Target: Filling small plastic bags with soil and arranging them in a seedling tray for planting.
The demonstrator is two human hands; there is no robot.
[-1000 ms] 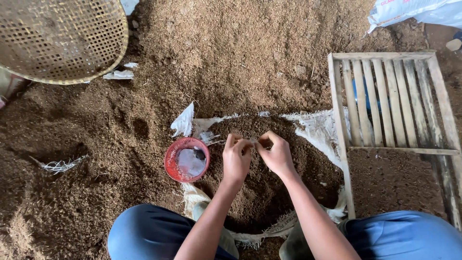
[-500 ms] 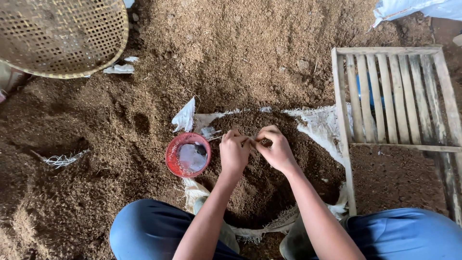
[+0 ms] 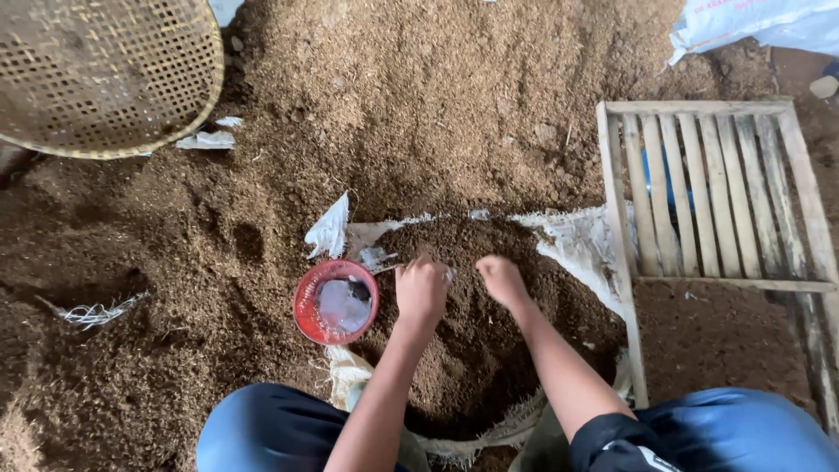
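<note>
Grip unclear: both hands, left hand (image 3: 421, 291) and right hand (image 3: 501, 278), bury fingertips in sacked soil (image 3: 472, 350)

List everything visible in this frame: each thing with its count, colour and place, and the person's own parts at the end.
open sack: one, white, centre, part-filled with dark brown soil
round bowl: one, red, just left of the sack
loose soil: brown, covering the ground
woven basket: one, tan, top left
slatted wooden frame: one, pale wood, right
plastic sack: one, white, top right
torn scraps: white, below the basket
left hand: on the soil in the sack, beside the bowl
right hand: on the soil, apart from the left
knees: two, in blue, bottom edge
</note>
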